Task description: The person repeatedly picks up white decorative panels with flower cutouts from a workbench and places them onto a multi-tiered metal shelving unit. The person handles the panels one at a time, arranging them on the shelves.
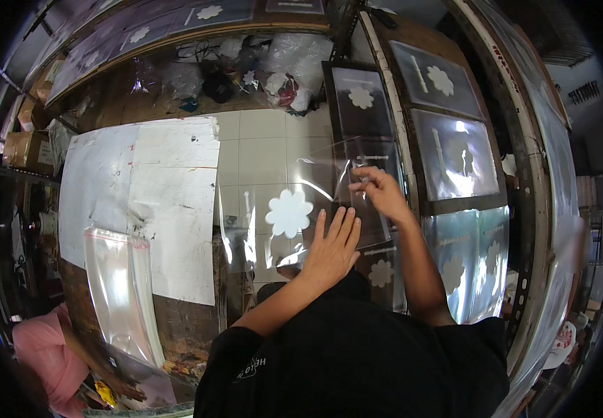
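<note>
A clear plastic film sheet (273,202) printed with a white flower shape (289,212) hangs in front of me over the tiled floor. My left hand (333,247) lies flat with fingers together, pressing on the sheet's lower right part. My right hand (378,191) pinches the sheet's upper right edge between thumb and fingers, beside a dark framed panel (364,104) that carries another white flower print.
To the right, a long wooden bench (454,202) holds several dark frames and clear printed sheets. On the left lies a white board (141,202) with a stack of clear bags (120,292). A person in pink (43,355) sits at lower left. Bags and clutter line the far wall.
</note>
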The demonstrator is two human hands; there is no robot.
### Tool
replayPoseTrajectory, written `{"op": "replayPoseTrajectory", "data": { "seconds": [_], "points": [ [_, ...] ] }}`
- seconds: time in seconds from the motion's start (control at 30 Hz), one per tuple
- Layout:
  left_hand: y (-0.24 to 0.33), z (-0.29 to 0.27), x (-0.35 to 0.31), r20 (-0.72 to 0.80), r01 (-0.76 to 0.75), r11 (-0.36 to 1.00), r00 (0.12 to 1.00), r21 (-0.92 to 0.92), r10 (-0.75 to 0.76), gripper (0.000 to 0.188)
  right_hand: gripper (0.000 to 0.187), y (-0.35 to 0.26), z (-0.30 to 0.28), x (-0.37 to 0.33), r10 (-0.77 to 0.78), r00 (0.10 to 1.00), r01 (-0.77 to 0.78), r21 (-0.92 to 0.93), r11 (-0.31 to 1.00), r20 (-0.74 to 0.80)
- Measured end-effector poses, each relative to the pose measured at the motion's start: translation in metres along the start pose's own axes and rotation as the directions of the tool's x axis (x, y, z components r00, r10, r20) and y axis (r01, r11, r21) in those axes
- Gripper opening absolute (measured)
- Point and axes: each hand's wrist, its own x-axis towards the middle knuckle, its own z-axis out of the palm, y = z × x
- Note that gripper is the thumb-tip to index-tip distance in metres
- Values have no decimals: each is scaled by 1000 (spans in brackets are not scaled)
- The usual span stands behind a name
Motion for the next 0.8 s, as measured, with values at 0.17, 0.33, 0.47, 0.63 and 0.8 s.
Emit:
{"op": "replayPoseTrajectory", "data": {
  "seconds": [0.17, 0.33, 0.47, 0.63, 0.8],
  "points": [
    [-19, -34, -7, 36, 131, 981, 991, -143, -127, 76, 51, 13, -50, 38, 62, 996, -71, -138, 988, -68],
    [-99, -53, -56, -176, 465, 884, 867, -47, -466, 75, 57, 23, -53, 108, 94, 995, -95, -184, 978, -17],
    [-163, -59, -110, -311, 705, 694, 699, 148, -644, 79, 65, 68, -46, 195, 74, 994, -41, -346, 937, 83],
    [-193, -42, -126, -287, 778, 565, 627, 273, -724, 80, 70, 126, -54, 291, 187, 981, -178, -153, 972, 43],
    [-196, -40, -113, -297, 795, 517, 600, 317, -743, 80, 70, 170, -97, 348, 221, 940, -198, 112, 974, -260]
  ]
}}
